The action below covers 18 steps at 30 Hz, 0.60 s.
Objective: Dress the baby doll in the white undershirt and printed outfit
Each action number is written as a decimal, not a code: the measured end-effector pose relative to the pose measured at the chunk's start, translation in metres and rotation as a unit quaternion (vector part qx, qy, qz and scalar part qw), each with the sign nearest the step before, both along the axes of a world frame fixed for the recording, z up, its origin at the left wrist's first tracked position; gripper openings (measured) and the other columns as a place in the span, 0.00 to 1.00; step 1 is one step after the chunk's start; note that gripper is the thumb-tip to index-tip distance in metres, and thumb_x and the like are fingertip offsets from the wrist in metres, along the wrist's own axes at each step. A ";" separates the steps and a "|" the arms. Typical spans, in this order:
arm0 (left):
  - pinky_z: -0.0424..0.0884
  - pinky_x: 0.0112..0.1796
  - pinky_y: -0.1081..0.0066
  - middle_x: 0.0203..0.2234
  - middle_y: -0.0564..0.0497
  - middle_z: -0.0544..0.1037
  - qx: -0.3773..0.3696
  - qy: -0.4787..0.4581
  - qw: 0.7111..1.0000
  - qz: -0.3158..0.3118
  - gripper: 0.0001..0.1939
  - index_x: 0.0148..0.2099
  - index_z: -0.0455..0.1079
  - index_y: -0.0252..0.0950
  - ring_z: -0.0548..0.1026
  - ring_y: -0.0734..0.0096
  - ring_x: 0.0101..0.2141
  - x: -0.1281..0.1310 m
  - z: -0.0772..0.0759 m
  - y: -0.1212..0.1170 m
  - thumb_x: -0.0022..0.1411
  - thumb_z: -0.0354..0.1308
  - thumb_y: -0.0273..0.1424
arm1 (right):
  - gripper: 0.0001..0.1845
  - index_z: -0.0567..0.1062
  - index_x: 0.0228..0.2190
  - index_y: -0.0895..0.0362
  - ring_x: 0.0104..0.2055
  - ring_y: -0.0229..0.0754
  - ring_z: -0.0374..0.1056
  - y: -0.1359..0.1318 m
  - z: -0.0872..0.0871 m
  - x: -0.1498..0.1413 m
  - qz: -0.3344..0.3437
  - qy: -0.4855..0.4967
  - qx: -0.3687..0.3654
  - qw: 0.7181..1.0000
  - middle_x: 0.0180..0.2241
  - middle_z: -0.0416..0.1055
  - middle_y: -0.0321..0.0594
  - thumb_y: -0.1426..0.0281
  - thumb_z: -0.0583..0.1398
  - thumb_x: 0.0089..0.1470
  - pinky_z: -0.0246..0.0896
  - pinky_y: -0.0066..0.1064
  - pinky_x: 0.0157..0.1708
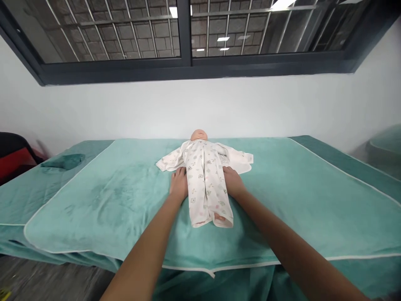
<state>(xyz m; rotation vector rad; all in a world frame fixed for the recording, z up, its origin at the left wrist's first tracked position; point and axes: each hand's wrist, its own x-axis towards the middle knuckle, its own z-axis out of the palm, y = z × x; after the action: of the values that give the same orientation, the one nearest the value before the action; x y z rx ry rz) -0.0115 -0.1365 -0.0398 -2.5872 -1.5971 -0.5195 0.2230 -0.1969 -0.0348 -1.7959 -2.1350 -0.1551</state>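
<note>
A baby doll (199, 134) lies on its back, its head toward the wall. It wears a white baby outfit (203, 175) with small printed animals, sleeves spread to both sides. A plain white flap (240, 167) of the cloth lies out under the right sleeve. My left hand (179, 182) is closed at the left edge of the outfit, fingers curled and thumb hidden. Against the opposite edge, my right hand (232, 181) is closed too, its fingertips partly covered by the cloth. Bits of the doll's feet (219, 217) show at the leg openings.
A green plush blanket (300, 200) with white piping covers the bed. At the left lies a darker green pad (34, 196) with a folded cloth (63, 161) on it. A red and black object (15, 161) stands beyond. Behind are a white wall (131, 108) and a barred window (184, 69).
</note>
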 end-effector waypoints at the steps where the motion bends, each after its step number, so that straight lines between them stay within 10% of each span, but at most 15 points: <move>1: 0.59 0.55 0.55 0.59 0.37 0.67 -0.002 -0.002 1.000 0.000 0.22 0.61 0.67 0.35 0.61 0.50 0.60 0.003 0.000 0.006 0.68 0.47 0.29 | 0.09 0.77 0.35 0.56 0.44 0.53 0.63 0.002 0.000 -0.001 -0.005 -0.005 0.005 1.000 0.41 0.71 0.51 0.73 0.55 0.60 0.55 0.38 0.39; 8: 0.58 0.54 0.54 0.57 0.35 0.70 -0.005 -0.014 1.000 0.022 0.22 0.61 0.66 0.32 0.64 0.47 0.57 0.016 0.000 0.028 0.67 0.46 0.27 | 0.10 0.74 0.33 0.56 0.41 0.49 0.62 -0.004 -0.003 0.001 0.014 0.029 0.030 0.999 0.38 0.70 0.48 0.72 0.53 0.62 0.53 0.36 0.39; 18: 0.62 0.53 0.59 0.53 0.37 0.73 0.016 -0.048 0.999 0.021 0.19 0.56 0.68 0.33 0.68 0.54 0.54 0.008 0.009 0.000 0.69 0.45 0.29 | 0.10 0.72 0.33 0.57 0.42 0.45 0.62 -0.028 -0.015 0.002 0.035 0.083 0.039 0.995 0.37 0.69 0.44 0.74 0.52 0.62 0.58 0.33 0.42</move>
<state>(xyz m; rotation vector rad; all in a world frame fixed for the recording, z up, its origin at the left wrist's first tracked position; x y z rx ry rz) -0.0038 -0.1368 -0.0310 -2.5367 -1.6534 -0.6693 0.2252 -0.2254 -0.0500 -1.6288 -2.0435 -0.0678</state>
